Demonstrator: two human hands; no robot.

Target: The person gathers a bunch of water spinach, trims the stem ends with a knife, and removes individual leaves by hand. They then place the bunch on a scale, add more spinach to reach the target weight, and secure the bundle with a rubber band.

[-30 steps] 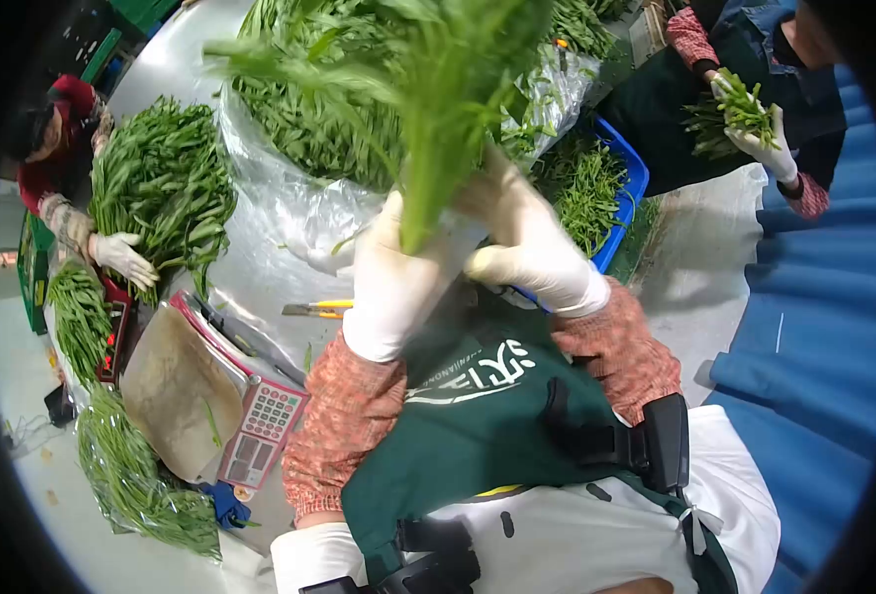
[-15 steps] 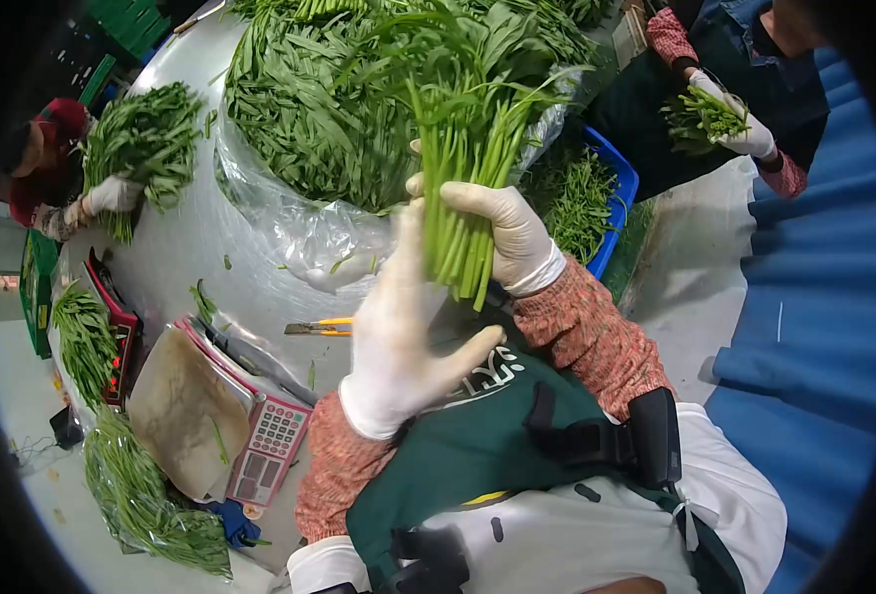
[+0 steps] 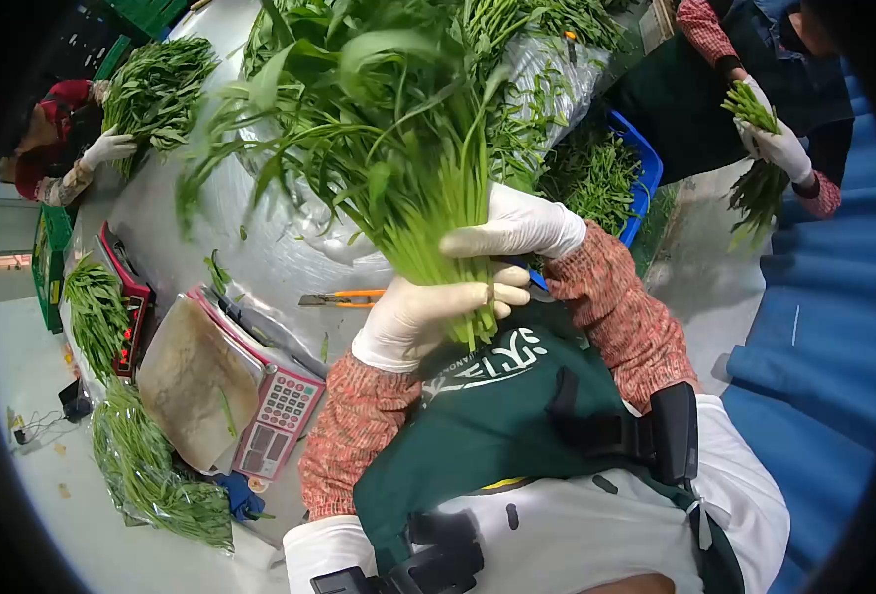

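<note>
A thick bunch of water spinach [image 3: 413, 188] is held up in front of me, its long leaves fanning up and to the left. My left hand [image 3: 423, 312], in a white glove, wraps round the stems near their cut ends. Just above it, my right hand [image 3: 522, 233], gloved too, grips the same stems from the right with the thumb across them. Left of my left hand, an orange-handled cutter [image 3: 344, 298] lies on the metal table [image 3: 290, 257]. Leaves of the bunch hide much of the pile behind.
A pink scale [image 3: 285, 411] with a tan pan stands at the left, near bagged greens [image 3: 156, 465] and a red scale [image 3: 131, 297]. A blue crate [image 3: 648, 178] of greens is at the right. Two co-workers hold greens, one far left, one upper right.
My left hand, earlier spread beside the stems, has closed round their lower ends. The bunch has tilted leftward and come closer. The right co-worker's bunch now points downward.
</note>
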